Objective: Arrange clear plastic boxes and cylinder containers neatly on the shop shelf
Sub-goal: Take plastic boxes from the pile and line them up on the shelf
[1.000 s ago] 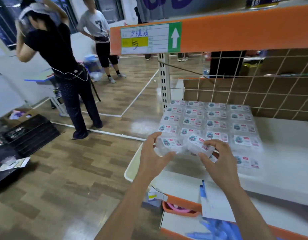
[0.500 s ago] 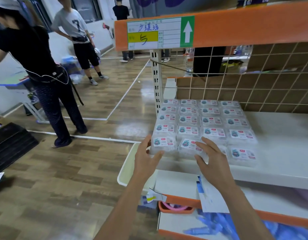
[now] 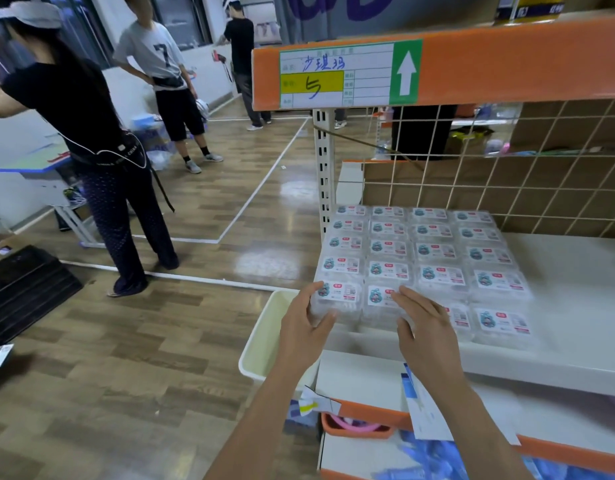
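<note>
Both hands were on the front row of boxes (image 3: 423,268) — my left hand (image 3: 304,327) cupped round the outer corner of the left front box (image 3: 339,299), thumb against its near face, fingers along its side; my right hand (image 3: 425,329) lay flat and spread over the second front box (image 3: 382,301), fingertips on its label, not clamped on anything. The boxes sat in a tight grid at the left end of the white shelf (image 3: 576,289), stacked in layers as far as I could tell, hard against the upright post (image 3: 325,168). I judged this the squaring-up step: the last boxes placed, being pressed into line. Next I'd need a gentle push inward and back — light enough not to shunt the rows behind. Both forearms reached up from below, wrists straight. A pale bin (image 3: 264,341) stood just left of the shelf.
</note>
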